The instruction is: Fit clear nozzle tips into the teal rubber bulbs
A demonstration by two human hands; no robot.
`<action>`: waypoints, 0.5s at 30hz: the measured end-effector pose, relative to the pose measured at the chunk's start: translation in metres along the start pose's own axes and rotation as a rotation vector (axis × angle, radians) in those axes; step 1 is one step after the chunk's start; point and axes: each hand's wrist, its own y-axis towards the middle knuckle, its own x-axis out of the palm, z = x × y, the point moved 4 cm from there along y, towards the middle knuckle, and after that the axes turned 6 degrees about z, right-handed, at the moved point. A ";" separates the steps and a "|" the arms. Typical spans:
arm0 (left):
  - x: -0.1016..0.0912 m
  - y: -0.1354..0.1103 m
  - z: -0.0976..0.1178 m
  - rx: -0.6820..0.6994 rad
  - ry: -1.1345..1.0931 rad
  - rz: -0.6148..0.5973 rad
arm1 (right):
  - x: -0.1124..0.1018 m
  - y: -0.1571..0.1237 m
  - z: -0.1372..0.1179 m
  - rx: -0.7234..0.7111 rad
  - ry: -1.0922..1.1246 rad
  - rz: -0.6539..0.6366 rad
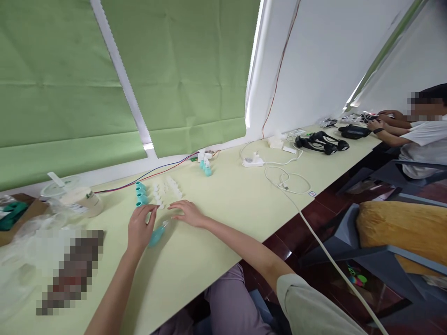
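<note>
My left hand (pixel 140 229) is over the table with its thumb and fingertips pinched together; what they hold, if anything, is too small to make out. Just right of it is a teal bulb-shaped piece (pixel 157 236) with a whitish, partly clear tip, low over or on the table. My right hand (pixel 189 214) reaches in from the right, thumb and fingers apart, near that tip. Beyond both hands stand several teal hollow pieces (pixel 140 193) in a row. Small white pieces (pixel 157 191) lie in lines beside them, with another white row (pixel 173 187) to their right.
Farther back are teal-and-white assembled pieces (pixel 206 168) near wires. A lidded cup (pixel 82 201), plastic bags (pixel 24 265) and a cardboard box (pixel 23 211) occupy the left. Rightward lie a power strip (pixel 253 161), white cable (pixel 293 179) and black devices (pixel 321 142). A person (pixel 422 139) sits far right.
</note>
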 end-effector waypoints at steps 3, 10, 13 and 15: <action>-0.001 -0.008 -0.012 0.039 0.045 0.087 | 0.008 -0.005 0.007 0.025 -0.025 0.034; -0.009 -0.016 -0.018 0.132 0.146 0.063 | 0.004 -0.007 0.012 0.029 0.050 0.087; -0.018 -0.015 -0.021 0.080 0.173 0.075 | 0.004 -0.008 0.013 0.028 0.092 0.113; -0.023 -0.015 -0.026 0.043 0.193 0.079 | 0.006 -0.008 0.012 0.014 0.102 0.107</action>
